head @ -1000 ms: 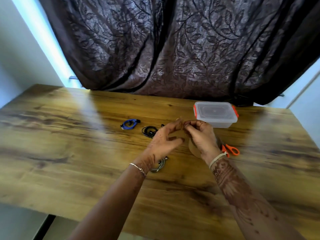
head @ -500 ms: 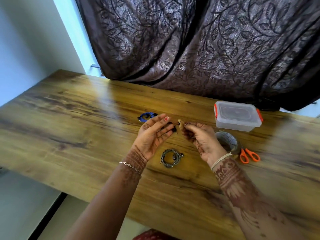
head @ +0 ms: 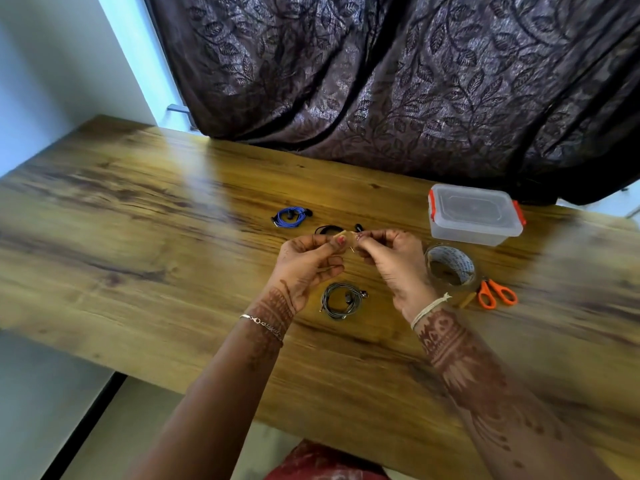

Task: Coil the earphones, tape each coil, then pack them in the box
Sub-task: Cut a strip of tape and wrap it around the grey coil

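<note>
The left hand [head: 308,263] and right hand [head: 393,261] each pinch one end of a short tan tape strip [head: 346,236], held above the surface [head: 138,244]. The grey coil [head: 341,300] lies just below them, the black earphones [head: 328,230] half hidden behind them, and the blue coil [head: 291,216] beyond. I judge that taping is under way, and nothing is packed. The box [head: 474,216] stands well to the right with its lid on, past the tape roll [head: 450,268] and scissors [head: 497,294], so the lid must come off before packing.

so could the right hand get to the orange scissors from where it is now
Probably yes: the orange scissors lie uncovered beside the tape roll, near the right hand. But its fingers pinch a tape strip together with the left hand, so it must let go first.
</note>
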